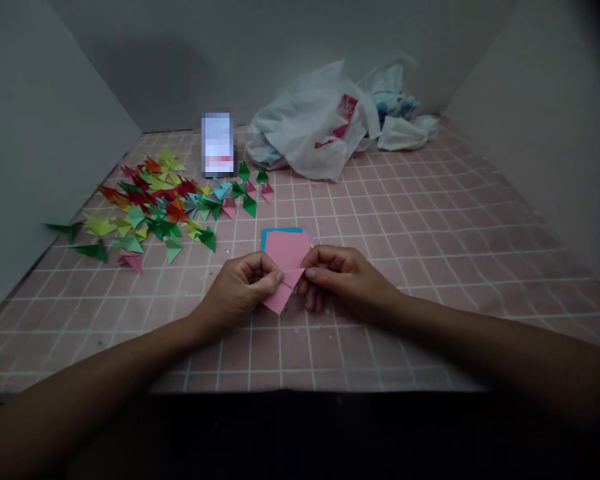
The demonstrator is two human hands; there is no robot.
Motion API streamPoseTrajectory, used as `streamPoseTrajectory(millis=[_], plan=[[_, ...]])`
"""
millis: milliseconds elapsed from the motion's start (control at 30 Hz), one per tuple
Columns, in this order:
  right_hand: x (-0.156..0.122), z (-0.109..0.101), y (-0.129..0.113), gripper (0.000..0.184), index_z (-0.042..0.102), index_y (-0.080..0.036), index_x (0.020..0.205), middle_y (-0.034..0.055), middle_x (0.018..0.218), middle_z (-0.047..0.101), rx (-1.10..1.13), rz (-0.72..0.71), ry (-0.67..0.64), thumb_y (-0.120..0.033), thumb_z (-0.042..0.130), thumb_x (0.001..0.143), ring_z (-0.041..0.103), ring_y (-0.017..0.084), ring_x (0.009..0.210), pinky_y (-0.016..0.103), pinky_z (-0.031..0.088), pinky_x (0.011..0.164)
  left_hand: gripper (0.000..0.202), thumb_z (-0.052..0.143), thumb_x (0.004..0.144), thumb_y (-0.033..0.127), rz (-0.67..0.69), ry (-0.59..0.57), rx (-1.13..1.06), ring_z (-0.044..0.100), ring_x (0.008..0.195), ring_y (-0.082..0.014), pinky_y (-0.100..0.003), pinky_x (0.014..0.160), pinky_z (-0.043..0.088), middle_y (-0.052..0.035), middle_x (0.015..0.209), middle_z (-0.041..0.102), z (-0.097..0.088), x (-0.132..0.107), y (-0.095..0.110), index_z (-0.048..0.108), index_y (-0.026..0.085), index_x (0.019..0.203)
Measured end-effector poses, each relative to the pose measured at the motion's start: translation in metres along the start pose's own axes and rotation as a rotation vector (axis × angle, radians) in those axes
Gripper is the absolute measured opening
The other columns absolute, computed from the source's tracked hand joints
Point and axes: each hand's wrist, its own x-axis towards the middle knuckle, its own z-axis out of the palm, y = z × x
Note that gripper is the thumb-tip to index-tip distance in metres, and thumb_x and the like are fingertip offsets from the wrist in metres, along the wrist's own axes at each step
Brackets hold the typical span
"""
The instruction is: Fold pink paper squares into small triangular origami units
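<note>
Between my two hands is a small folded piece of pink paper (280, 300), its lower tip pointing toward me. My left hand (245, 283) is closed, thumb and forefinger pinching the paper's left side. On the right, the thumb and forefinger of my right hand (335, 273) pinch its right corner, the other fingers curled below. Just behind it lies a stack of square paper sheets (287, 247), pink on top with blue showing at the back left edge. The fingers partly hide the folds.
Many folded paper pieces (165, 200) in green, yellow, red, orange and pink cover the table's left side. A phone (217, 143), blurred out, stands behind them. White plastic bags (315, 127) lie at the back. A pink checked cloth (430, 253) covers the table, with walls on three sides.
</note>
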Motion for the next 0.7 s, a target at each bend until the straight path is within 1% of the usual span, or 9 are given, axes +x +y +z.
streamPoseTrajectory(millis=[67, 167, 267, 400, 533, 700], plan=[[0.0005, -0.0007, 0.0003, 0.017, 0.06, -0.017, 0.089, 0.0005, 0.073, 0.071, 0.008, 0.014, -0.004, -0.031, 0.069, 0.089, 0.068, 0.011, 0.054, 0.021, 0.055, 0.05, 0.021, 0.066, 0.078, 0.032, 0.009, 0.016, 0.012, 0.044, 0.058, -0.0076, -0.02, 0.055, 0.034, 0.0031, 0.066, 0.052, 0.0001, 0.0003, 0.0003, 0.057, 0.015, 0.071], [0.0009, 0.0, -0.0009, 0.024, 0.06, -0.017, 0.091, 0.0016, 0.074, 0.071, -0.012, 0.018, 0.007, -0.04, 0.066, 0.093, 0.068, 0.011, 0.055, 0.021, 0.054, 0.049, 0.02, 0.066, 0.078, 0.032, 0.004, 0.031, 0.034, 0.043, 0.057, -0.0076, -0.02, 0.054, 0.034, 0.0034, 0.065, 0.052, 0.0011, -0.0002, 0.0015, 0.056, 0.016, 0.07], [0.0004, 0.0017, -0.003, 0.03, 0.062, -0.016, 0.088, 0.0002, 0.069, 0.069, -0.074, 0.037, -0.006, -0.046, 0.07, 0.09, 0.064, 0.01, 0.051, 0.02, 0.049, 0.046, 0.019, 0.065, 0.078, 0.032, 0.011, 0.025, 0.086, 0.044, 0.057, -0.0082, -0.021, 0.053, 0.035, 0.0032, 0.064, 0.053, 0.0031, -0.0021, 0.0028, 0.056, 0.017, 0.07], [-0.0009, 0.0034, -0.0036, 0.032, 0.063, -0.016, 0.079, -0.0036, 0.055, 0.061, -0.146, 0.092, -0.021, -0.045, 0.075, 0.085, 0.055, 0.007, 0.044, 0.018, 0.042, 0.042, 0.018, 0.065, 0.079, 0.032, 0.031, 0.019, 0.175, 0.046, 0.057, -0.0091, -0.021, 0.053, 0.036, 0.0022, 0.065, 0.056, 0.0046, -0.0043, 0.003, 0.058, 0.017, 0.071], [-0.0017, 0.0036, -0.0034, 0.029, 0.062, -0.016, 0.076, -0.0025, 0.06, 0.063, -0.119, 0.105, -0.01, -0.04, 0.073, 0.086, 0.054, 0.006, 0.044, 0.018, 0.04, 0.041, 0.018, 0.064, 0.079, 0.032, 0.047, 0.023, 0.209, 0.046, 0.057, -0.0092, -0.021, 0.052, 0.035, 0.0023, 0.064, 0.055, 0.004, -0.0043, 0.0015, 0.058, 0.018, 0.07], [-0.0012, 0.0033, -0.0041, 0.023, 0.062, -0.016, 0.077, -0.0022, 0.061, 0.064, -0.122, 0.122, -0.02, -0.036, 0.07, 0.087, 0.053, 0.006, 0.043, 0.018, 0.04, 0.042, 0.02, 0.065, 0.08, 0.033, 0.044, 0.015, 0.185, 0.045, 0.057, -0.0089, -0.021, 0.052, 0.035, 0.0028, 0.064, 0.055, 0.0037, -0.0041, 0.0014, 0.058, 0.017, 0.071]])
